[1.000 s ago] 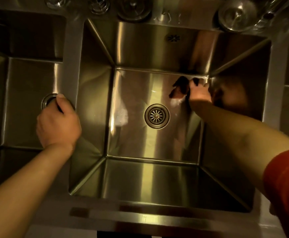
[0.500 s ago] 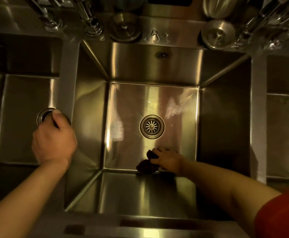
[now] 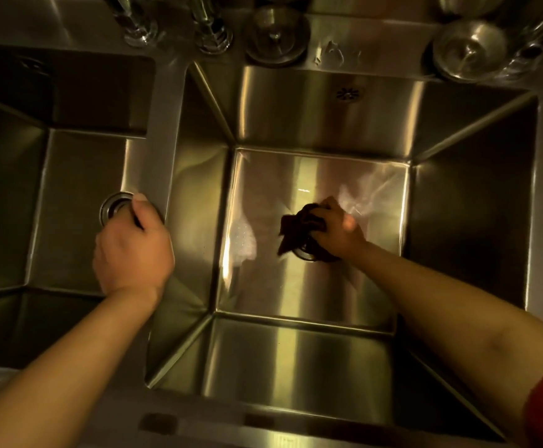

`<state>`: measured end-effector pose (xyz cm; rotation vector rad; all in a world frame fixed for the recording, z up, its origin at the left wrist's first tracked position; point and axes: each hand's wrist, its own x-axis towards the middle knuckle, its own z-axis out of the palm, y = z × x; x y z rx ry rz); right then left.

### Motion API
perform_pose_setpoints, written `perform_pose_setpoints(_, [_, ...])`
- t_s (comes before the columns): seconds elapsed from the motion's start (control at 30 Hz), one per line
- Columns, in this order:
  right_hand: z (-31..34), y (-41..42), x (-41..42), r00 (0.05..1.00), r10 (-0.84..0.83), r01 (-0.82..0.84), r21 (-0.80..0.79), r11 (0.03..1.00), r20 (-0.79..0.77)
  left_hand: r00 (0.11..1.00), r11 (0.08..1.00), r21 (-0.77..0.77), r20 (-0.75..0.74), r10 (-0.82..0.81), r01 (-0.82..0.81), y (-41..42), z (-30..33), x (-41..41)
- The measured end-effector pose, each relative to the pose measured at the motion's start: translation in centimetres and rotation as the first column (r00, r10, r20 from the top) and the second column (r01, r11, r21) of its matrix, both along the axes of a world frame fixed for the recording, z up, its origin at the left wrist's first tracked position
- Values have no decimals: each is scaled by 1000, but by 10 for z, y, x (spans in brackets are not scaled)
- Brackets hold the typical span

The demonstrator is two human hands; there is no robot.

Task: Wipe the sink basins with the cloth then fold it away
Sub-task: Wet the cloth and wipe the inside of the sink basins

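Note:
Two steel sink basins lie below me. In the right basin (image 3: pixel 376 357), my right hand (image 3: pixel 339 229) grips a dark bunched cloth (image 3: pixel 297 226) and presses it on the basin floor over the drain (image 3: pixel 305 252), which is mostly hidden. My left hand (image 3: pixel 134 250) rests on the divider (image 3: pixel 162 130) between the basins, its fingers curled over the ridge and its thumb pointing up. The left basin (image 3: pixel 70 189) has its own drain (image 3: pixel 113 206) showing just beside that thumb.
Along the back ledge stand tap bases (image 3: pixel 212 33), a round metal strainer lid (image 3: pixel 275 35) and a steel bowl (image 3: pixel 469 48). An overflow hole (image 3: pixel 346 93) sits in the right basin's back wall. The sink's front rim (image 3: pixel 263 421) runs below.
My right hand dragged the cloth from the far right corner to the near edge, then back up onto the drain at the middle. My left hand stayed on the divider.

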<state>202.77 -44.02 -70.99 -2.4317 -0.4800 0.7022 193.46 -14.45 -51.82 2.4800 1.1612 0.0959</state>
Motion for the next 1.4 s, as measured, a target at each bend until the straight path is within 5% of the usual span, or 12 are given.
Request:
perform_pose_setpoints(0.13, [21,11,38,890,-379,354,141,925,254,1000,1000,-7,6,-13,13,1,0,-1])
perform_pose_setpoints(0.2, [33,26,56,860,-413,400,104,910,300,1000,1000,-10,-3,-14,14,1,0,-1])
perform_pose_setpoints(0.27, [41,43,56,931,-196,225,-60,972,308,1000,1000,-16,-17,-14,14,0,2,-1])
perform_pose_setpoints(0.33, [45,63,32,978,165,-155,-83,984,131,1000,1000,-27,-20,-13,13,-1,4,-1])
perform_pose_setpoints(0.43, [47,79,-12,872,489,-489,17,872,24,1000,999,-42,-26,-18,16,0,4,0])
perform_pose_setpoints(0.57, [29,88,15,937,203,-213,3,977,285,1000,999,-41,-18,-14,14,0,3,0])
perform_pose_setpoints(0.77, [-18,96,38,983,182,-177,-237,955,0,1000,999,-30,-9,-13,13,0,3,0])
perform_pose_setpoints(0.87, [-27,107,-14,959,282,-257,-323,911,34,1000,1000,-27,-11,-8,8,-1,3,1])
perform_pose_setpoints(1.03, [-30,105,-134,656,754,-729,-238,642,23,1000,1000,-10,8,-5,5,1,-1,-1])
perform_pose_setpoints(1.23, [-35,92,-105,388,920,-888,-246,388,49,1000,1000,7,11,-10,10,3,-4,-4])
perform_pose_setpoints(1.3, [-35,94,-63,466,879,-831,-293,473,99,1000,1000,19,15,-23,23,4,-6,-3])
perform_pose_setpoints(1.4, [-25,96,11,760,640,-573,-351,741,110,999,999,31,-2,-37,37,6,-6,-3])
